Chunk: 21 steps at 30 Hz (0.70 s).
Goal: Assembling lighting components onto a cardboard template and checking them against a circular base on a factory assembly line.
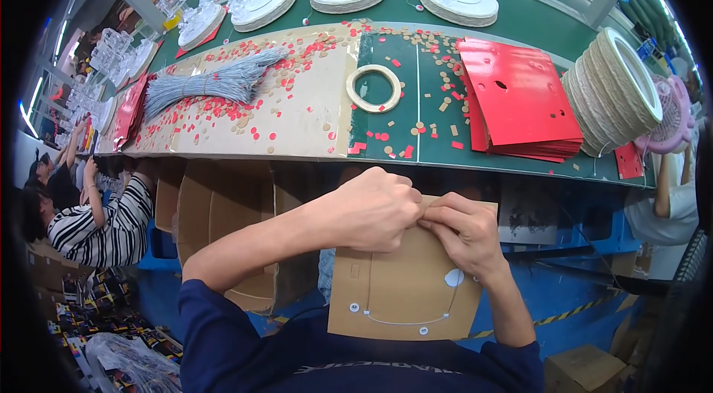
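A brown cardboard sheet (416, 296) is tilted in front of my chest. Across its lower part runs a thin pale cord (405, 322), with small white round pieces near it and lines rising toward my hands. My left hand (380, 211) is closed in a fist at the sheet's upper part. Beside it, my right hand (469, 233) has thumb and fingers pinched together over the upper right of the sheet. The fingertips of both hands meet, and whatever is between them is hidden.
The workbench ahead carries a bundle of grey wire ties (204, 85), a tape roll (373, 88), a stack of red sheets (520, 96) and scattered red and brown cutouts. A large white-rimmed spool (613, 92) stands right. Below is an open cardboard box (230, 200); co-workers sit left.
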Each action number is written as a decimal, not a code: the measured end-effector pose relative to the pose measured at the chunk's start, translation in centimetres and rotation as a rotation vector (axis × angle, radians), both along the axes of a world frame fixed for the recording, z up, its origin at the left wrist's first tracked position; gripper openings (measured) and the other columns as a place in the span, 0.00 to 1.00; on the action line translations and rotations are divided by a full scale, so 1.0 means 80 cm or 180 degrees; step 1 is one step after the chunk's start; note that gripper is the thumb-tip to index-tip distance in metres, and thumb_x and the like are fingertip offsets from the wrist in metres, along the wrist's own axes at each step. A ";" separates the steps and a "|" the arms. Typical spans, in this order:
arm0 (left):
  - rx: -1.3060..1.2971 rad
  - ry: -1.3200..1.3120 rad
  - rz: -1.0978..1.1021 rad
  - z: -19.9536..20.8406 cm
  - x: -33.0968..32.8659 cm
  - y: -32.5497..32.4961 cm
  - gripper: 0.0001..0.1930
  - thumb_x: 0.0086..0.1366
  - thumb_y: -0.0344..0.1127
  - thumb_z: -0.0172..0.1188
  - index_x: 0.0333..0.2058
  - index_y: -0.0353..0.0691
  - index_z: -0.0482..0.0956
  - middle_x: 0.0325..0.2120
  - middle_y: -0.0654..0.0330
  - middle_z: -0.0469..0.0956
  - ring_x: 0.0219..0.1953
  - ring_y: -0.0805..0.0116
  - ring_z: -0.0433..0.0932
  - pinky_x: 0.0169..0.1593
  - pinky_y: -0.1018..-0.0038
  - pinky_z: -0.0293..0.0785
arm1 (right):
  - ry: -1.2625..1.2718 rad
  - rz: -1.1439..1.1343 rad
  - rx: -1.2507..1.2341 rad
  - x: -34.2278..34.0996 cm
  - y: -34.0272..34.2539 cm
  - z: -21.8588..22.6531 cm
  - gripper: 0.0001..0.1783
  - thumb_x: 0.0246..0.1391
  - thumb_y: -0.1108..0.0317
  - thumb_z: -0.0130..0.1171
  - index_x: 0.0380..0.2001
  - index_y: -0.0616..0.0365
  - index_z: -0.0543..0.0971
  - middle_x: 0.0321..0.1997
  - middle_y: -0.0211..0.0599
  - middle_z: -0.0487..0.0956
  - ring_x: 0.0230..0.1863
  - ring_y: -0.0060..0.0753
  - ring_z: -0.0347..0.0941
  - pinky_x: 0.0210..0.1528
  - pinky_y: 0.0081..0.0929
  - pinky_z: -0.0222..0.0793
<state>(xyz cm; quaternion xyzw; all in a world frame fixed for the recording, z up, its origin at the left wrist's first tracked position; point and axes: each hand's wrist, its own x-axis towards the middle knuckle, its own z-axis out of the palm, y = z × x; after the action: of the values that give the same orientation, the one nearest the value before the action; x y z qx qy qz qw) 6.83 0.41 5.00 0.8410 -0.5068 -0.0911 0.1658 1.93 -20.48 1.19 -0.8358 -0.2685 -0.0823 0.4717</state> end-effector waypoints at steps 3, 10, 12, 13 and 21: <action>-0.0288 -0.0145 -0.0060 -0.010 -0.005 0.003 0.06 0.52 0.30 0.62 0.24 0.32 0.81 0.24 0.58 0.77 0.30 0.61 0.77 0.32 0.66 0.76 | 0.0246 0.0017 0.0097 0.001 0.002 0.002 0.06 0.47 0.79 0.67 0.31 0.63 0.85 0.30 0.38 0.81 0.28 0.38 0.79 0.31 0.29 0.74; -0.0176 -0.1885 0.0288 -0.022 -0.051 -0.017 0.08 0.48 0.32 0.57 0.23 0.32 0.78 0.21 0.59 0.68 0.29 0.65 0.71 0.30 0.72 0.66 | 0.0707 0.0069 -0.0054 0.015 0.000 0.018 0.05 0.46 0.81 0.64 0.30 0.67 0.80 0.27 0.42 0.77 0.26 0.38 0.76 0.29 0.29 0.69; 0.0160 -0.1909 0.0445 -0.017 -0.067 -0.026 0.08 0.48 0.32 0.57 0.23 0.32 0.78 0.21 0.59 0.67 0.28 0.65 0.69 0.29 0.72 0.64 | 0.0705 0.0287 -0.0078 0.028 -0.002 0.018 0.04 0.47 0.81 0.63 0.29 0.68 0.79 0.27 0.44 0.76 0.26 0.43 0.76 0.30 0.31 0.70; 0.0509 -0.1989 0.0632 -0.017 -0.073 -0.030 0.08 0.48 0.32 0.57 0.23 0.32 0.77 0.21 0.59 0.66 0.27 0.65 0.68 0.28 0.72 0.62 | 0.0712 0.0402 -0.0163 0.035 -0.002 0.018 0.05 0.48 0.80 0.63 0.30 0.68 0.80 0.27 0.44 0.77 0.27 0.44 0.76 0.31 0.32 0.70; 0.0660 -0.1919 0.1291 -0.032 -0.087 -0.042 0.09 0.50 0.31 0.57 0.26 0.30 0.78 0.22 0.58 0.66 0.29 0.63 0.67 0.29 0.70 0.61 | 0.1180 0.0997 -0.0578 0.065 -0.004 0.022 0.06 0.50 0.72 0.65 0.32 0.63 0.84 0.29 0.42 0.81 0.31 0.43 0.80 0.37 0.37 0.75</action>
<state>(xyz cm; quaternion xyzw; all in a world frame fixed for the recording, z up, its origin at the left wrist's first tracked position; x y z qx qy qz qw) -0.12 -2.92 2.44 0.9256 -0.3442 0.1444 -0.0622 7.15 -20.81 2.92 -0.8238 -0.3099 0.1709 0.4429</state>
